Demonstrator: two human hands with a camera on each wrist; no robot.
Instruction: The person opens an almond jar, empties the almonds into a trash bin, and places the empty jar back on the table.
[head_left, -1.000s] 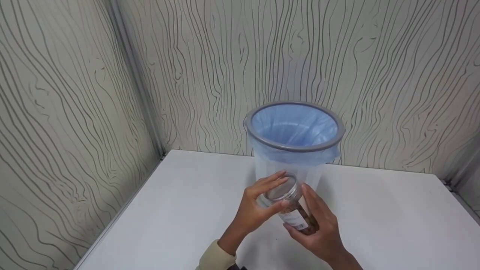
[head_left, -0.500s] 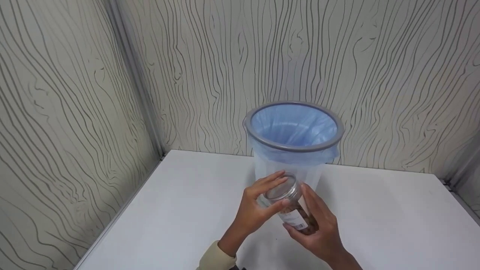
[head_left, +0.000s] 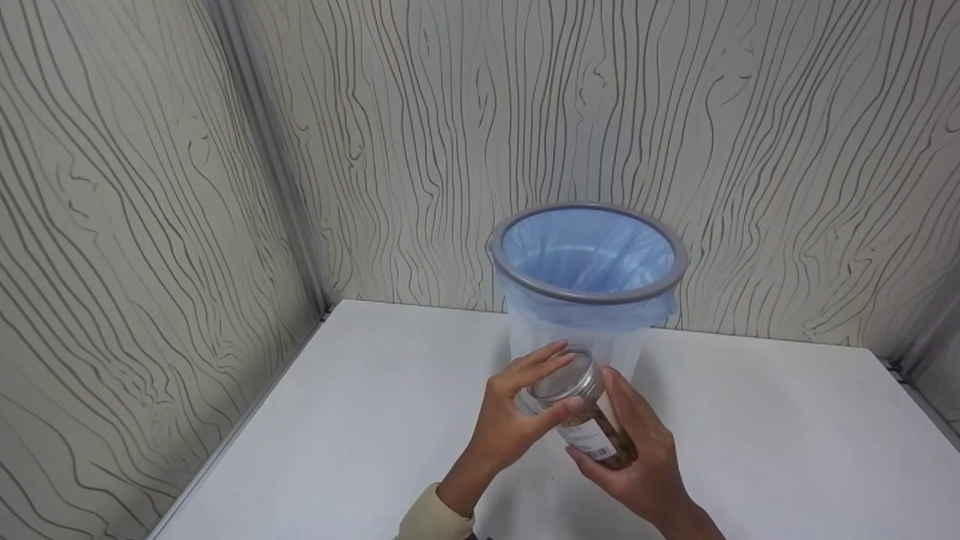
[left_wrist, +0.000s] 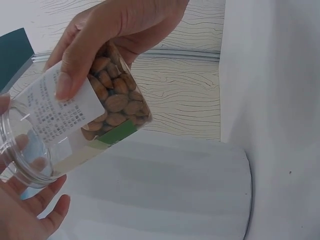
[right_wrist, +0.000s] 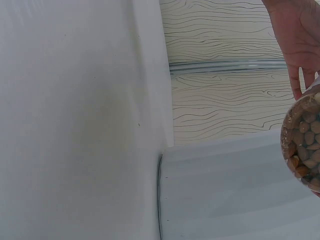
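A clear plastic jar is held tilted above the table, its round top toward the upper left in the head view. Brown almond-like nuts fill its bottom end, and a white printed label covers one side. My left hand spans the clear, ringed top, thumb on the near edge and fingers over the far one. Around the lower body curls my right hand, thumb underneath. In the right wrist view the jar's base shows at the right edge.
Just beyond the jar stands a translucent bin with a grey rim ring and a blue bag lining it. It rests on a white table. Wood-grain panels enclose the back and left side.
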